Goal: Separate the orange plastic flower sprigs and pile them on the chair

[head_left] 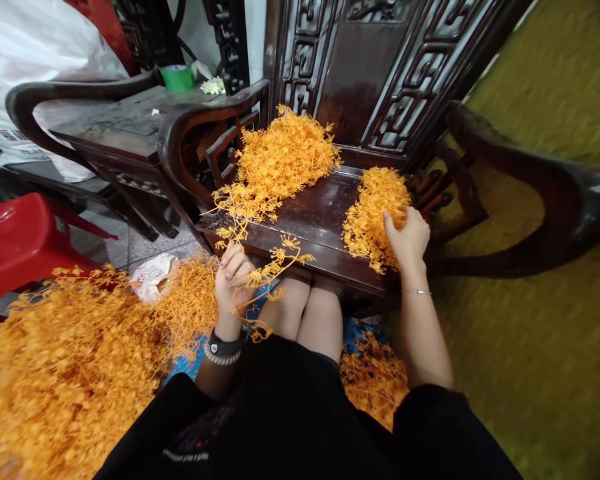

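My left hand [235, 277] is closed around the stem of a thin orange sprig [273, 270] with small spiky clusters, held over my lap at the seat's front edge. My right hand [409, 237] reaches over the smaller orange heap of clusters [380, 200] on the right of the dark wooden seat [313, 213]. Its thumb and fingers are apart against the heap; the far fingertips are partly hidden, and no object shows in its grasp. A larger orange heap [290, 150] lies at the back left of the same seat.
A big mass of orange sprigs [75, 360] lies to my left, beside a red plastic stool [20, 240]. More orange pieces [375, 377] lie low on the right. A dark side table [125, 123] carries a green tape roll [177, 78]. Curved armrests flank the seat.
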The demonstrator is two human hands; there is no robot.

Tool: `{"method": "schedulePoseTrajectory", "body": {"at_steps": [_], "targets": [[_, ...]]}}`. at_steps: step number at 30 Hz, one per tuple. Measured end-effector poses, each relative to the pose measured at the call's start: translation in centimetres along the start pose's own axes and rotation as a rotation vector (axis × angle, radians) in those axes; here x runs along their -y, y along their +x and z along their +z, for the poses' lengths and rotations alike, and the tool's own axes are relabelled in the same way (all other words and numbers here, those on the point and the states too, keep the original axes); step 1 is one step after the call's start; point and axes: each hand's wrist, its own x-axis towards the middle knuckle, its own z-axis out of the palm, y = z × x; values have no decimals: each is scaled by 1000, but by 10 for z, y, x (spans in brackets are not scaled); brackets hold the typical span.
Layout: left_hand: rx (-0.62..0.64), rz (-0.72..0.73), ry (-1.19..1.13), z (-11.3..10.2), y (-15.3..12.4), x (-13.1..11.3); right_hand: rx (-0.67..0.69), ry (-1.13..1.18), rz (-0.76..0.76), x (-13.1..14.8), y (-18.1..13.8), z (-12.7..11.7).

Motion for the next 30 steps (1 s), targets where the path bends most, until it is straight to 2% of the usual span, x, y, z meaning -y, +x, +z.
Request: {"method": "schedulePoseTrajectory", "body": {"at_steps": [3, 5, 6, 7, 9, 12, 14, 17, 21, 23, 26, 30], "targets": [[-1, 0, -41, -2, 2, 0, -112, 115, -48, 16, -12, -1], [8, -16, -72, -5, 4, 2, -165, 299, -55, 39, -33, -5], [13, -31, -90, -6, 4, 3, -147, 429, -69, 54, -48, -9], [19, -54, -108, -7, 5, 4, -55, 560, -117, 70, -64, -13], [53, -138, -148, -7, 5, 7, 161, 745, -335, 101, -98, -24], [172, -343, -155, -3, 0, 12, 418, 730, -762, 138, -139, -38], [266, -436, -116, -1, -6, 12, 490, 675, -917, 151, -156, -38], [344, -374, 11, -1, -15, 7, 505, 702, -889, 155, -170, -30], [329, -45, 273, -6, -24, -2, 550, 740, -806, 150, -180, -23], [277, 52, 335, -8, -26, -2, 574, 739, -797, 150, -182, -26], [221, 79, 433, -13, -30, 8, 531, 702, -701, 152, -181, -31], [257, -48, 695, -18, -38, 26, 426, 577, -625, 156, -180, -29]]}}
